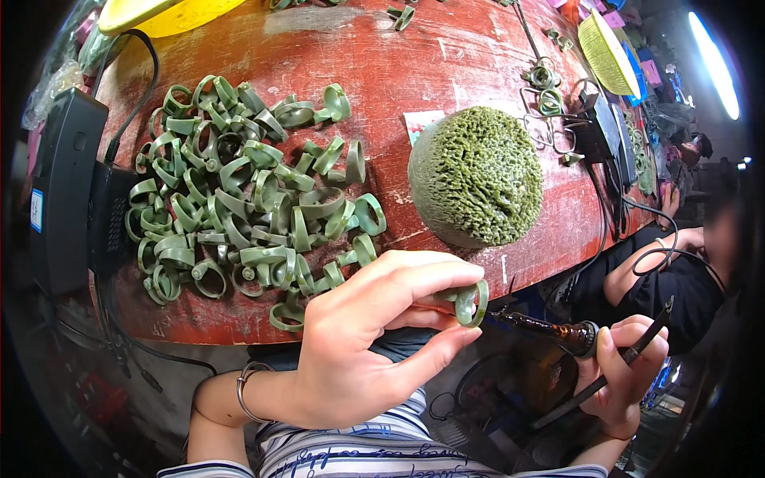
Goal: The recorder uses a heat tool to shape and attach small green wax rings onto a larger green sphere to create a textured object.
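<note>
My left hand (358,350) pinches a green ring (481,306) between thumb and fingers, just past the table's front edge. In my right hand (620,378) is a pen-shaped tool like a soldering iron (570,336), with a brown see-through handle and a thin metal end. That end points left at the ring; whether they touch I cannot tell. A slim dark pointed tool (570,405) also lies across my right fingers. Many similar green rings (263,191) are heaped on the table, left of a green lump (486,179) with a rough, pitted top.
The worn red table (366,64) carries a yellow basin (187,17) at far left. Black boxes with cables (68,191) stand at its left edge. Further right are a dark adapter (602,131), more rings, and a light-green basket (610,56). Another person (653,271) sits at right.
</note>
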Motion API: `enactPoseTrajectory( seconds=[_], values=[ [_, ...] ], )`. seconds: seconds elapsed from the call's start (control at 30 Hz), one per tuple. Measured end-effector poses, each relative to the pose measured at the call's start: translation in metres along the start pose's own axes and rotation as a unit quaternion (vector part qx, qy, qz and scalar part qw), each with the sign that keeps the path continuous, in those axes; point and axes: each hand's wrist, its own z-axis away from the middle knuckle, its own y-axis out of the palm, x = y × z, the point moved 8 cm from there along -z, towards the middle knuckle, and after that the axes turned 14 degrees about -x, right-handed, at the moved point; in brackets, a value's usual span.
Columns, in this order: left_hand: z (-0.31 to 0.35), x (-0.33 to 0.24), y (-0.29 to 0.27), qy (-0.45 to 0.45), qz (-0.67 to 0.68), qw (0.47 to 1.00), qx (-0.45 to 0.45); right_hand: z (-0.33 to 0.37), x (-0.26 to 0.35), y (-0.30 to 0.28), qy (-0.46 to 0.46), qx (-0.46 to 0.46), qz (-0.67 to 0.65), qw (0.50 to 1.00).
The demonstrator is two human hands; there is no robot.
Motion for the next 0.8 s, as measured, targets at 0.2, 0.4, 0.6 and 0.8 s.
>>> enactPoseTrajectory(
  seconds=[0.2,0.4,0.6,0.8],
  values=[
    [0.0,0.001,-0.001,-0.006,0.006,1.0,0.001,-0.001,0.001,0.002,-0.003,0.001,-0.016,1.0],
    [0.0,0.003,-0.002,-0.011,0.011,1.0,-0.001,-0.001,0.001,0.002,0.001,-0.001,-0.016,1.0],
    [0.0,0.001,0.001,-0.001,-0.004,1.0,-0.002,-0.004,-0.018,0.013,0.065,-0.058,-0.008,0.996],
    [0.005,0.001,0.009,0.108,-0.096,0.989,-0.027,0.025,-0.055,0.068,0.273,-0.091,-0.154,0.945]
  ],
)
